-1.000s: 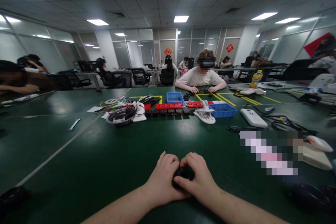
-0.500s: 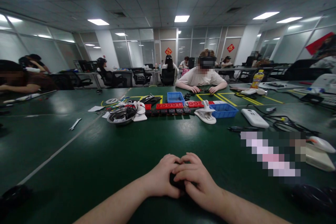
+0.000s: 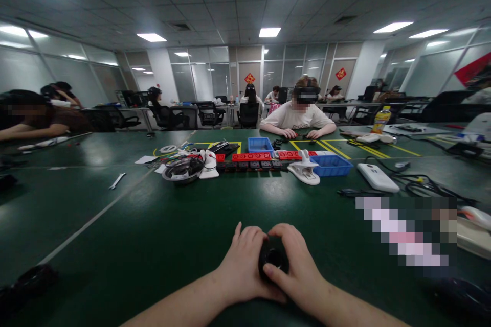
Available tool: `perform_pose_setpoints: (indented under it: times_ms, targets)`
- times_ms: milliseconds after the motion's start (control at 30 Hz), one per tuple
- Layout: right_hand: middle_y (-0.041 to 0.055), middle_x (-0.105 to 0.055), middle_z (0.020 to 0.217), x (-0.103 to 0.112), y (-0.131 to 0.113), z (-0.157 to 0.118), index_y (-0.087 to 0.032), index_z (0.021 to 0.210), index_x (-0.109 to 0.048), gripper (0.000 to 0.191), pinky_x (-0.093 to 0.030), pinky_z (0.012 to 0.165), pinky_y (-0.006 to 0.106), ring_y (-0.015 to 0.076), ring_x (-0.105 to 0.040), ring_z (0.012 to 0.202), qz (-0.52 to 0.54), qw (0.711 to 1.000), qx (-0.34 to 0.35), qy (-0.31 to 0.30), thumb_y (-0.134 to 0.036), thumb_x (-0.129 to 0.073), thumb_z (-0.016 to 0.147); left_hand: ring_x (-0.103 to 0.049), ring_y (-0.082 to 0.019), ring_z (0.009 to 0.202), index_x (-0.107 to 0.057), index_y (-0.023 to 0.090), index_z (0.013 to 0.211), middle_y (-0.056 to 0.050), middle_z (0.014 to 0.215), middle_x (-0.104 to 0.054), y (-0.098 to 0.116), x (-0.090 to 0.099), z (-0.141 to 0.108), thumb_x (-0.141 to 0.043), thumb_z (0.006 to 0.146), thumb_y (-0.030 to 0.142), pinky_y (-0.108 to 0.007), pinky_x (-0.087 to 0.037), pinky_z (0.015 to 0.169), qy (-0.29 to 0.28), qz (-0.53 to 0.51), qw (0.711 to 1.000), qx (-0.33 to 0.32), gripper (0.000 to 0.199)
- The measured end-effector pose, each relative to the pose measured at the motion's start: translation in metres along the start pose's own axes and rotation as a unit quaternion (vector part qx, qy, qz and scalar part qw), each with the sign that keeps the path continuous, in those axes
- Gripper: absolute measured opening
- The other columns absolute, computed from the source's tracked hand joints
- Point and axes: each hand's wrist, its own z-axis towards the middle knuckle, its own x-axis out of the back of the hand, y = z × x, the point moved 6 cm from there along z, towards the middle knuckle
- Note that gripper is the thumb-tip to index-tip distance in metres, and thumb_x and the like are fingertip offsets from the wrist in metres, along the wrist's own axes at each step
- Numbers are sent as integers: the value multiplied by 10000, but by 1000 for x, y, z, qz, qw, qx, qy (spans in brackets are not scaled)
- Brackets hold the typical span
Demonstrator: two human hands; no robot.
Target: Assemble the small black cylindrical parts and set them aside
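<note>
Between my hands, just above the green table (image 3: 184, 245), is a black round part (image 3: 271, 246) with a circular opening facing up toward me. My left hand (image 3: 243, 261) wraps its left side, with the little finger lifted away and the thumb underneath near me. On the other side, my right hand (image 3: 301, 264) grips it, fingers curled over the far edge and thumb resting by the opening. The part's lower portion is hidden by the hands.
Ahead lie a metal bowl of cables (image 3: 182, 171), a row of red and black blocks (image 3: 251, 157), a white clip stand (image 3: 305, 171) and blue bins (image 3: 332, 165). A wrench (image 3: 117, 181) is at left, a white power bank (image 3: 378, 178) at right. A person (image 3: 299, 112) sits opposite.
My right fingers have shifted off the top of the black part, exposing its round opening. My left little finger has lifted. The view has tilted slightly.
</note>
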Motion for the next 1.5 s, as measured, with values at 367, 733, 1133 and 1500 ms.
perform_pose_setpoints:
  times_ms: [367, 733, 1133, 1500]
  targets:
    - [20, -507, 768, -8, 4, 4, -184, 764, -466, 227, -378, 663, 338, 188, -465, 729, -52, 994, -69, -65, -326, -623, 683, -486, -215, 865, -551, 191, 862, -12, 856, -495, 3, 2, 2, -714, 515, 446, -531, -147, 1026, 9, 20, 1000, 15, 461]
    - [46, -515, 866, -2, -5, 5, -202, 891, -570, 180, -392, 727, 372, 204, -474, 824, -4, 998, -8, -62, -204, -541, 714, -445, -233, 972, -586, 228, 980, -34, 1023, -478, -7, 2, 5, -752, 506, 388, -387, -371, 906, -30, -57, 997, -37, 527]
    - [-46, -639, 873, -3, -27, 1, -244, 766, -589, 300, -209, 991, 422, 166, -498, 966, 45, 983, 129, -120, -39, -423, 623, -391, -260, 1097, -595, 282, 970, -3, 1123, -447, -10, -10, 4, -733, 535, 370, -494, -109, 1037, -104, -23, 988, -109, 465]
    - [66, -543, 1107, 3, -25, -4, -220, 1067, -506, 323, -193, 1017, 477, 230, -449, 1088, 1, 988, 125, -88, -201, -467, 747, -409, -270, 1096, -391, 282, 1226, -37, 1162, -462, -2, -3, 3, -717, 535, 455, -542, -138, 1020, -92, -33, 991, -92, 784]
